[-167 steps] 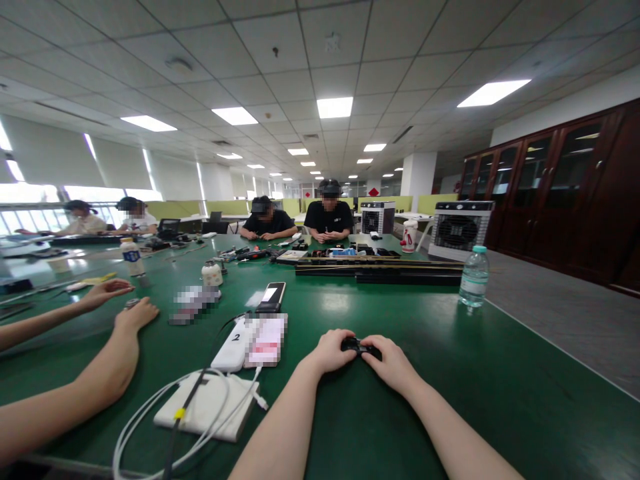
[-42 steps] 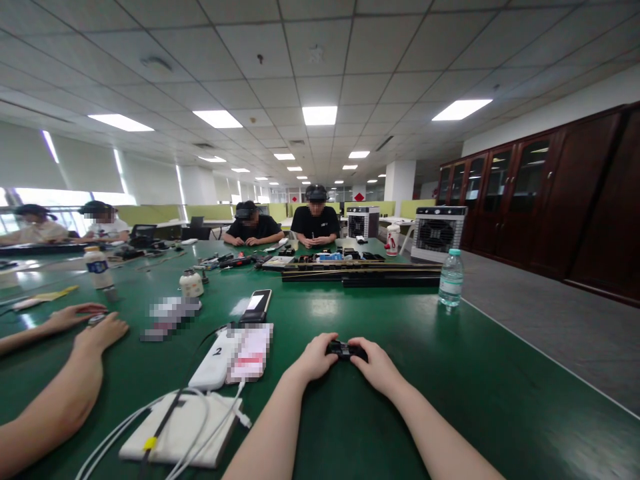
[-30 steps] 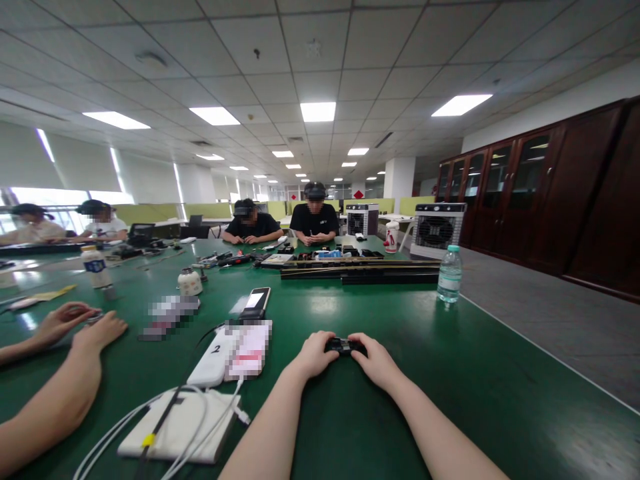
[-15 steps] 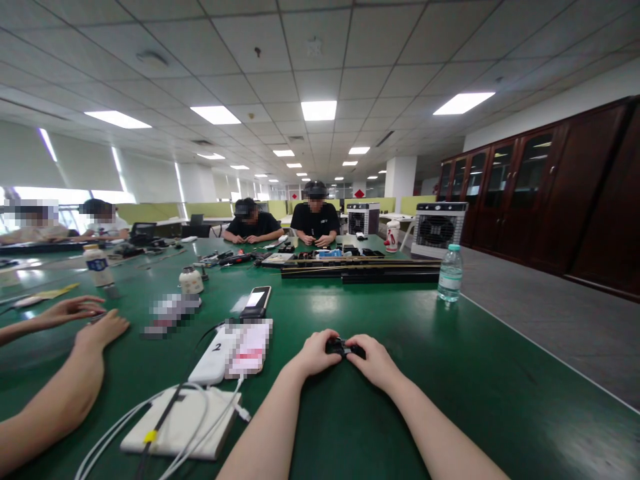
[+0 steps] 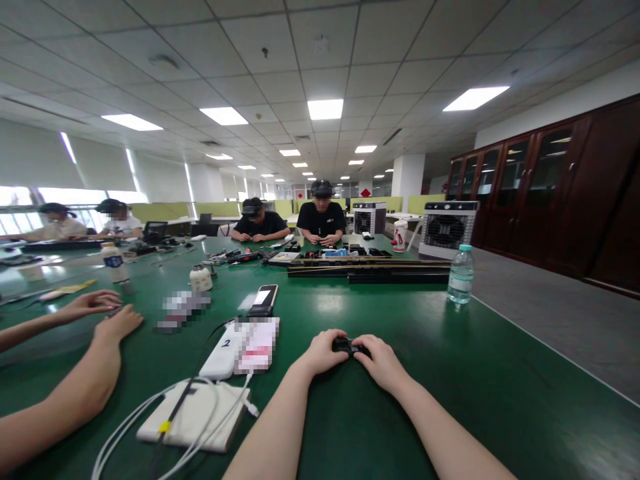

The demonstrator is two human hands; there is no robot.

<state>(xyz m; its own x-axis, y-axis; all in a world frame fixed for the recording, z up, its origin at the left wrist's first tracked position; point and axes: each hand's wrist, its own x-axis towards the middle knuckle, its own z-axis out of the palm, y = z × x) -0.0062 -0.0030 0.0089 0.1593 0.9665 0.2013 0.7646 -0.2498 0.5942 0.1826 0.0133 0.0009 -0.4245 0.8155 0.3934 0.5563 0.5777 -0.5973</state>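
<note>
A small black object is held between my two hands, low over the green table. My left hand has its fingers and thumb closed round the left end. On the right end, my right hand grips it the same way, thumb in front and fingers behind. The fingers hide much of the object, and its details are too small to tell.
Left of my hands lie a white power bank, a phone, and a white box with cables. A water bottle stands right. Black rails lie ahead. Another person's hands are at the far left.
The whole view has shifted slightly, so things appear a little further right. My hands still hold the black object in much the same pose.
</note>
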